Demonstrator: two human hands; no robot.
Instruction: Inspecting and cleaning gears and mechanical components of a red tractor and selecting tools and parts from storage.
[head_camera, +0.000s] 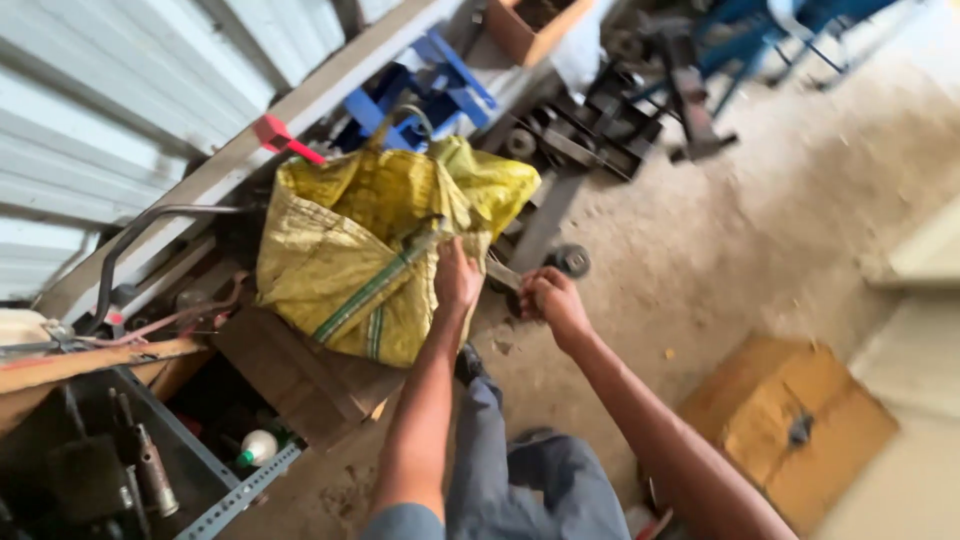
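A yellow woven sack (350, 250) with a green stripe rests on a brown wooden box (300, 375) by the wall. My left hand (456, 275) grips the sack's open edge near its right side. My right hand (552, 300) is closed around a grey metal wrench (503, 275), whose other end reaches toward the sack's mouth. Both forearms stretch forward from the bottom of the view, above my grey trousers (520, 470).
A corrugated metal wall (110, 90) runs along the left. Blue metal parts (430, 90), black steel frames (600, 125) and a small wheel (572, 260) lie behind the sack. A cardboard box (800, 420) sits on the dusty floor at right. Tools fill a grey tray (120, 470) at lower left.
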